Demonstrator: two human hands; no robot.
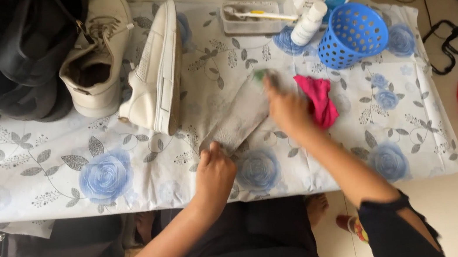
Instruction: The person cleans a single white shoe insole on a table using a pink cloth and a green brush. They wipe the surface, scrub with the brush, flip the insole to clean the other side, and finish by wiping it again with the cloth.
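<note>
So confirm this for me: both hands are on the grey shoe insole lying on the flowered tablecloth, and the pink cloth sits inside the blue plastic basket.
Not quite. The head view shows the pink cloth lying on the flowered tablecloth, below the blue plastic basket, not inside it. The rest holds: the left hand presses the near end of the grey shoe insole and the right hand works at its far end.

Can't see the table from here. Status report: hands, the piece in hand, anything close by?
Left hand pins near end of grey insole. Right hand on far end, something green at its fingertips. Pink cloth beside right hand; white sneakers left of insole.
</note>
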